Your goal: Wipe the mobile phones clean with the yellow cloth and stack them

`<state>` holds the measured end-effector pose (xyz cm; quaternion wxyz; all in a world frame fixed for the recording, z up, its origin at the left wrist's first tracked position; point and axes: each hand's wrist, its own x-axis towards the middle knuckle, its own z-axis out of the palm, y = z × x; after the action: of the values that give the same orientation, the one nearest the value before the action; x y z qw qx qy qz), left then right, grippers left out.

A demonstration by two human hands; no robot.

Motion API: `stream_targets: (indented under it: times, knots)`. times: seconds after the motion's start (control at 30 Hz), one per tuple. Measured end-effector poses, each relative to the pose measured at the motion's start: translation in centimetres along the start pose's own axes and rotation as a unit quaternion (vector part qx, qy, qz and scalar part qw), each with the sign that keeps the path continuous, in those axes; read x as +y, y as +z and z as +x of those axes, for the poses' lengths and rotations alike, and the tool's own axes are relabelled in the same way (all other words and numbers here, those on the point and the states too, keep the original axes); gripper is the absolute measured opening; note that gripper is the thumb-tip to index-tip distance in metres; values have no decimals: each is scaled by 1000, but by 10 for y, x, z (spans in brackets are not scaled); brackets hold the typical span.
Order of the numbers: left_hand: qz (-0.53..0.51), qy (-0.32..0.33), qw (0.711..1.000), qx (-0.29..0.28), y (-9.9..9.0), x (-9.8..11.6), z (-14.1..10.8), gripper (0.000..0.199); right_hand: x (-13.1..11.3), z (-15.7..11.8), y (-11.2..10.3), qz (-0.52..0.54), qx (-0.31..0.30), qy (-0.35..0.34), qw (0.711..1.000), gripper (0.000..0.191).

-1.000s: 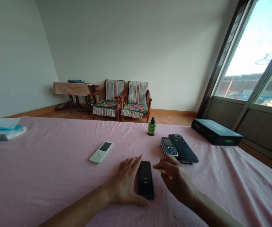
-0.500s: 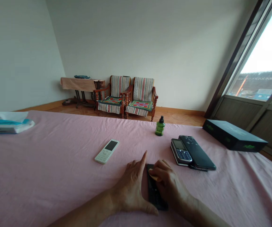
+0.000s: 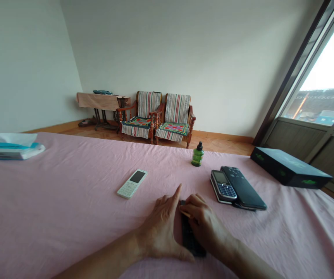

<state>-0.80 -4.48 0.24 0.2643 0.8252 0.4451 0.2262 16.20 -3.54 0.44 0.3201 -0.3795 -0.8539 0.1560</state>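
Observation:
A dark phone (image 3: 188, 236) lies flat on the pink cloth (image 3: 82, 201) in front of me. Along its left side rests my left hand (image 3: 162, 230), index finger and thumb spread apart. My right hand (image 3: 203, 221) is closed over the phone's upper part, pinching a small yellowish-orange piece (image 3: 186, 213) against its surface. Most of that piece is hidden by the fingers. Up and to the left lies a white keypad phone (image 3: 132, 183). Right of my hands, another keypad phone (image 3: 224, 186) lies beside a larger dark phone (image 3: 244, 190).
A green bottle (image 3: 197, 155) with a black top stands beyond my hands. The black box (image 3: 290, 166) sits at the right edge, and a tissue pack (image 3: 12, 150) lies at the far left. Two chairs (image 3: 174, 116) and a covered side table (image 3: 98, 101) stand by the wall.
My right hand has shifted slightly up and left on the phone, with the yellowish piece still pinched. My left hand has barely moved. The camera view has shifted slightly.

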Motion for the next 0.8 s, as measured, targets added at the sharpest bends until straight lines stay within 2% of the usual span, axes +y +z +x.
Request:
stream_targets:
  times: [0.1, 0.2, 0.37, 0.53, 0.63, 0.8]
  knots:
    - [4, 29, 999, 13, 2, -2, 2, 143, -15, -14, 1, 23, -19, -12, 999, 33]
    - [7, 26, 999, 17, 2, -3, 2, 143, -16, -16, 2, 17, -17, -9, 1000, 31]
    - [3, -6, 1000, 3, 0, -1, 0, 140, 11, 8, -1, -72, 33, 12, 997, 27]
    - [3, -19, 1000, -19, 0, -3, -2, 141, 25, 15, -2, -84, 71, 34, 993, 25]
    - [2, -26, 1000, -17, 1, -4, -1, 142, 16, 3, -2, -72, 49, 12, 996, 25]
    - [-3, 1, 1000, 5, 1, -1, 1, 148, -4, -16, 0, -25, -7, -17, 1000, 28]
